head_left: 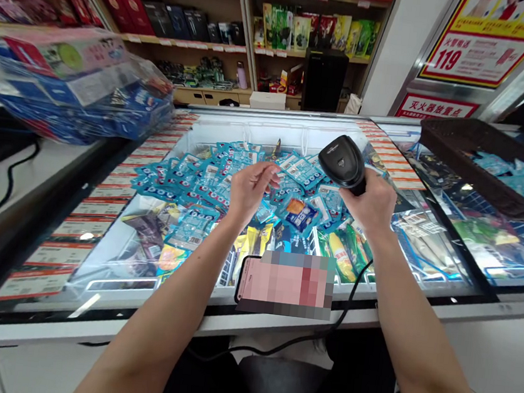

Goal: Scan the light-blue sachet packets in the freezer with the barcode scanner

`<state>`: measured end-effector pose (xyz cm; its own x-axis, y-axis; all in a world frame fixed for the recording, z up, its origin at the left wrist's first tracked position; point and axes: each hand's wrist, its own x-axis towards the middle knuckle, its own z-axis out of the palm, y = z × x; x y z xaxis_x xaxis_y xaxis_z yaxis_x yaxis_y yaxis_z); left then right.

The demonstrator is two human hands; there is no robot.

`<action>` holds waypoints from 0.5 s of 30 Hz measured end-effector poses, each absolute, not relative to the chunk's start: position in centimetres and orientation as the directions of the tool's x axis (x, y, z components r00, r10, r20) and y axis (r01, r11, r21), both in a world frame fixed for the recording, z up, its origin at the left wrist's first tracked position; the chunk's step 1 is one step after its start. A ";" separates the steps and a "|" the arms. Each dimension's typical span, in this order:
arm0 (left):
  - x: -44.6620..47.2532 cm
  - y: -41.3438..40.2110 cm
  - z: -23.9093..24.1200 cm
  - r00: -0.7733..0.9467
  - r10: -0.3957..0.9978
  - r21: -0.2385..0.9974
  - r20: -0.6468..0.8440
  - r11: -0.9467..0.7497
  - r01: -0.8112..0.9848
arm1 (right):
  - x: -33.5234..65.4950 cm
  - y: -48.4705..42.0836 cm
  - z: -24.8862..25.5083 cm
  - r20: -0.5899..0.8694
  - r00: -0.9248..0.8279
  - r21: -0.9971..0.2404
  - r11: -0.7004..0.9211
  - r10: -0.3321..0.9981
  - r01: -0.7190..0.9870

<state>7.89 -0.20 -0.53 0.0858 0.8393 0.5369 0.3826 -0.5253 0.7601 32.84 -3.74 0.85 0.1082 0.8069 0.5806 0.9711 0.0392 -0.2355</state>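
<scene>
My right hand (372, 199) is wrapped round the handle of a black barcode scanner (341, 161), its head tilted toward the middle of the pile. My left hand (252, 190) hovers over the packets with fingers curled and pinched together; whether anything is between the fingertips I cannot make out. Beneath both hands, many small blue snack packets (216, 182) lie spread over the glass top of a chest freezer (104, 292). One packet (300, 213) lies picture side up between my hands, while several others show barcodes. A phone (248, 277), partly blurred out, rests near the front edge.
A dark brown basket (486, 178) with more blue packets stands at right. Plastic-wrapped boxes (71, 83) are stacked at left. The scanner's black cable (349, 301) hangs over the freezer's front edge. Shelves of packaged goods (187, 21) line the back.
</scene>
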 end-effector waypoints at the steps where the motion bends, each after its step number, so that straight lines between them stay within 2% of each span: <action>1: 7.6 -0.1 -0.3 0.045 0.856 0.790 0.516 -0.495 0.362 | 32.8 -3.7 0.8 0.576 0.098 -0.229 0.046 0.812 0.972; 4: 7.2 -0.3 0.4 0.073 0.885 0.781 0.460 -0.442 0.441 | 32.6 -3.7 0.7 0.565 0.066 -0.205 0.062 0.822 0.977; 8: 7.1 -1.1 1.2 0.297 0.890 0.548 0.346 -0.448 0.706 | 32.4 -3.7 0.5 0.575 0.059 -0.199 0.070 0.816 0.977; 11: 6.8 -1.4 1.5 0.425 0.887 0.401 0.181 -0.461 0.792 | 32.3 -3.8 0.5 0.577 0.052 -0.199 0.078 0.815 0.977; 15: 5.6 -1.4 1.2 0.559 0.824 0.345 -0.093 -0.500 0.794 | 32.1 -3.9 0.6 0.576 0.042 -0.194 0.087 0.816 0.977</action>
